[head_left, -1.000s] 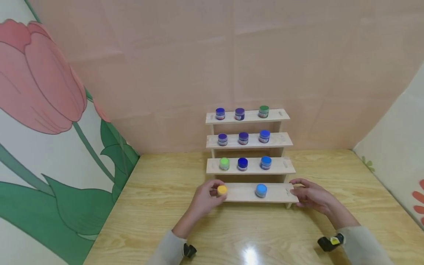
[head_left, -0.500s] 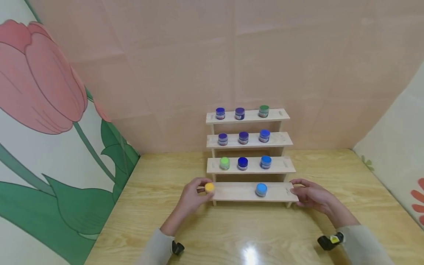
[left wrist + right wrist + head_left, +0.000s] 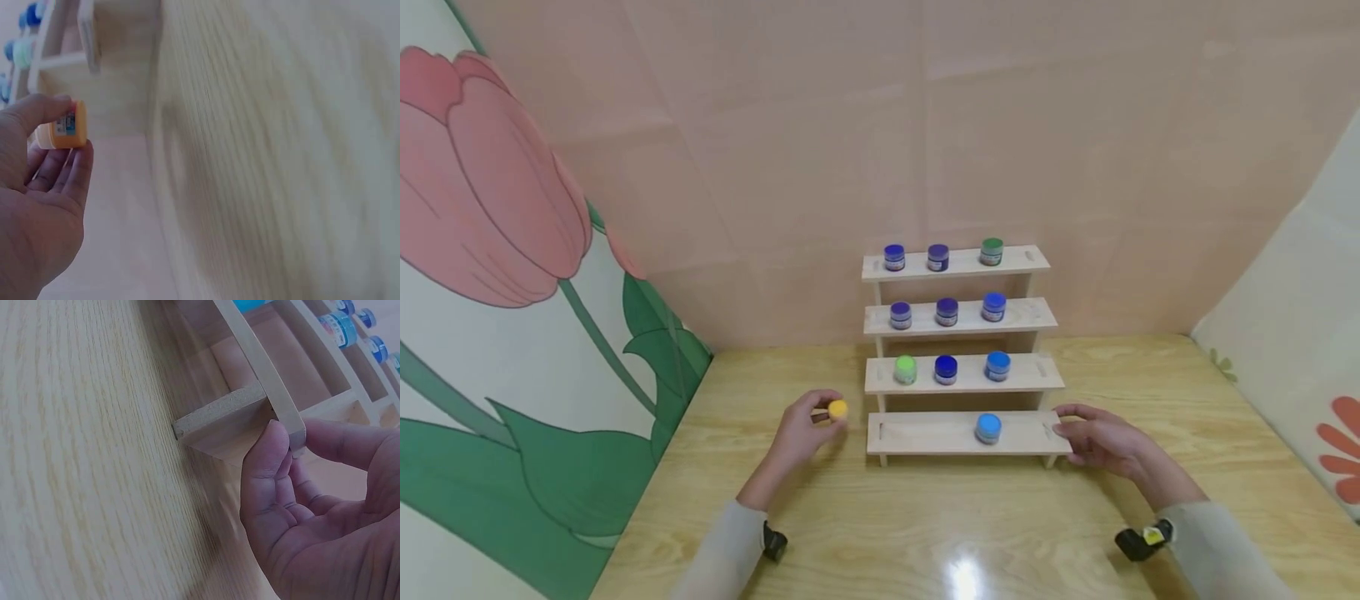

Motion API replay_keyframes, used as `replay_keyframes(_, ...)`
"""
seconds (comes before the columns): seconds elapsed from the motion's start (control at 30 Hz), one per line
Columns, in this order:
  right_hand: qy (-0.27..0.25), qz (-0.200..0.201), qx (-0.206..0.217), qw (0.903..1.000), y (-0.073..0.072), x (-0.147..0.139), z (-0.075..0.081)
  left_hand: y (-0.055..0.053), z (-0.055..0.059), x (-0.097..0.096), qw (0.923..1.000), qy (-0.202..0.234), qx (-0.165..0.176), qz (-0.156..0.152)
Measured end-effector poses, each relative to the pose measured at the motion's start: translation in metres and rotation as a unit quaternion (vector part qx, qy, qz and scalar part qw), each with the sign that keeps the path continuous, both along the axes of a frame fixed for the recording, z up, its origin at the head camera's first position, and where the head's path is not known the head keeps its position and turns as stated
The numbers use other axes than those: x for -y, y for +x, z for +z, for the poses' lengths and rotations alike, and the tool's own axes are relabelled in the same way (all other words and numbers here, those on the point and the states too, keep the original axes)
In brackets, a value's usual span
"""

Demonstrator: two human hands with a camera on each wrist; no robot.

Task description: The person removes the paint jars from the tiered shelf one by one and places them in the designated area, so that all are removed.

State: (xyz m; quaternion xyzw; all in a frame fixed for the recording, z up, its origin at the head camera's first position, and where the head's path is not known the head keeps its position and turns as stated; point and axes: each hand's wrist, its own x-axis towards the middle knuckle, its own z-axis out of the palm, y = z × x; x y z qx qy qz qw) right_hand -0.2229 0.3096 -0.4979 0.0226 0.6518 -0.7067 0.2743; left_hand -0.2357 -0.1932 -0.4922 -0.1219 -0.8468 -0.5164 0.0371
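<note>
My left hand (image 3: pixel 797 431) pinches a small orange-yellow paint jar (image 3: pixel 838 409) between thumb and fingers, off the left end of a wooden tiered rack (image 3: pixel 925 433). In the left wrist view the jar (image 3: pixel 76 128) lies on its side in the grip, its printed label showing. My right hand (image 3: pixel 1105 442) holds the right end of the rack's lowest board, and the right wrist view has thumb and fingers on either face of that board end (image 3: pixel 289 419). One light-blue jar (image 3: pixel 988 428) stands right of the middle on this lowest step.
The three upper steps each carry three jars, among them a light-green jar (image 3: pixel 906 370), a blue jar (image 3: pixel 997 366) and a dark-green jar (image 3: pixel 992 252). The rack stands on a wood-grain table (image 3: pixel 895 525) before a pinkish back wall (image 3: pixel 775 167).
My left hand has carried the orange-yellow jar leftward, from over the lowest step's left end to beside the rack. My right hand has stayed at the board's right end.
</note>
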Motion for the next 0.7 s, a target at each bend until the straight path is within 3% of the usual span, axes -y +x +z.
replay_keyframes(0.33, -0.008, 0.004, 0.000, 1.0000, 0.001, 0.001, 0.002, -0.030, -0.009, 0.027, 0.9996, 0.004, 0.002, 0.029)
replay_keyframes(0.7, -0.011, 0.011, -0.003, 0.9999, 0.001, -0.001, 0.000, -0.060, -0.021, 0.044, 0.9983, -0.003, 0.023, 0.053)
